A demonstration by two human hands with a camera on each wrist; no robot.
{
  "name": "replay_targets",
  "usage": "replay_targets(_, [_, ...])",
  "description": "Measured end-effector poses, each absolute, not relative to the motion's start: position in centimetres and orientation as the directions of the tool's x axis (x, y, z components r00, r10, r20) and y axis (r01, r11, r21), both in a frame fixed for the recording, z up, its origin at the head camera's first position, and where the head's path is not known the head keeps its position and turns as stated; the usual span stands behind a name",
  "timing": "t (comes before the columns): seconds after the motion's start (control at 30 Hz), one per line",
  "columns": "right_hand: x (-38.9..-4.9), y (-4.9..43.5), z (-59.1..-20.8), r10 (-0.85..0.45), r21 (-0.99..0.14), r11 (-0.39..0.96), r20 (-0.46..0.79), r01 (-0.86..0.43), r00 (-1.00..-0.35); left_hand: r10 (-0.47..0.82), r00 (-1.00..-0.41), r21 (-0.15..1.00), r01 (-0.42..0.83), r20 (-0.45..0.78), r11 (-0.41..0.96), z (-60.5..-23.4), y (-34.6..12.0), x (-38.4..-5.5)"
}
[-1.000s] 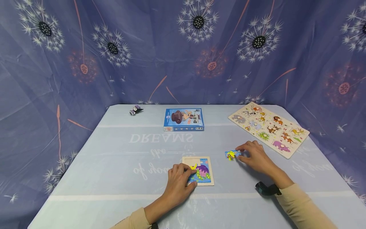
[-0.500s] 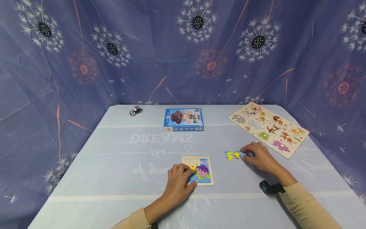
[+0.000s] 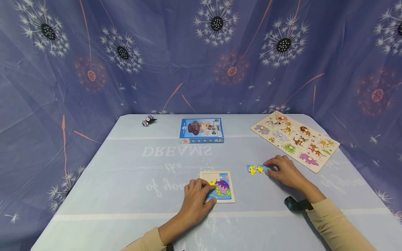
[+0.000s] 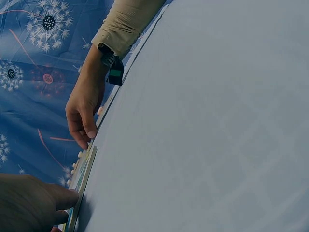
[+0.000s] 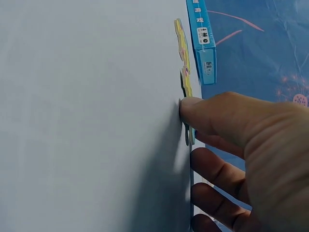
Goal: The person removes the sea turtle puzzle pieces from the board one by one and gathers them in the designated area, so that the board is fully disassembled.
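Observation:
My left hand (image 3: 195, 199) holds a small wooden jigsaw puzzle (image 3: 232, 190), fingers over its left side and thumb at the near edge. Purple, green and blue pieces fill part of the puzzle; bare wood shows at its upper left. To the right, my right hand (image 3: 284, 173) pinches a blue and yellow jigsaw piece (image 3: 260, 169) between thumb and fingers, low over the table. A second yellow and blue piece (image 3: 252, 170) lies just left of it. In the right wrist view the thumb (image 5: 192, 108) covers part of the pinched piece (image 5: 186, 79).
A wooden animal peg board (image 3: 295, 141) lies at the back right. At the back middle sits a blue card game box (image 3: 202, 131), and a small dark figurine (image 3: 149, 120) is at the back left. Behind the table hangs a dandelion-print curtain (image 3: 169, 42).
The right hand has drawn its piece a little to the right, leaving it apart from the second piece. In the last half second it stays put. The left hand has not moved.

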State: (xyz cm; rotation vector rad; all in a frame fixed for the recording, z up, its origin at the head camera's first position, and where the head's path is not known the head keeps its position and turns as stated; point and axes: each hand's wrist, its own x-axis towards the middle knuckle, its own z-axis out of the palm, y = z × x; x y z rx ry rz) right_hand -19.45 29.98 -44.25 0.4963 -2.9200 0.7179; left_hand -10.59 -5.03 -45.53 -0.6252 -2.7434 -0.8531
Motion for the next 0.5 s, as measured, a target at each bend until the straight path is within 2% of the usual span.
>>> replay_targets(0.3, [-19.4, 30.0, -44.0, -0.281, -0.435, 0.842, 0.149, -0.319, -0.948, 0.33, -0.89, 0.501, 0.451, 0.314, 0.739, -45.5, -5.0, -10.7])
replay_targets(0.5, [-19.1, 28.9, -43.7, -0.282, -0.416, 0.842, 0.201, -0.342, -0.938, 0.327, -0.887, 0.5, 0.456, 0.326, 0.736, -45.5, -5.0, -10.6])
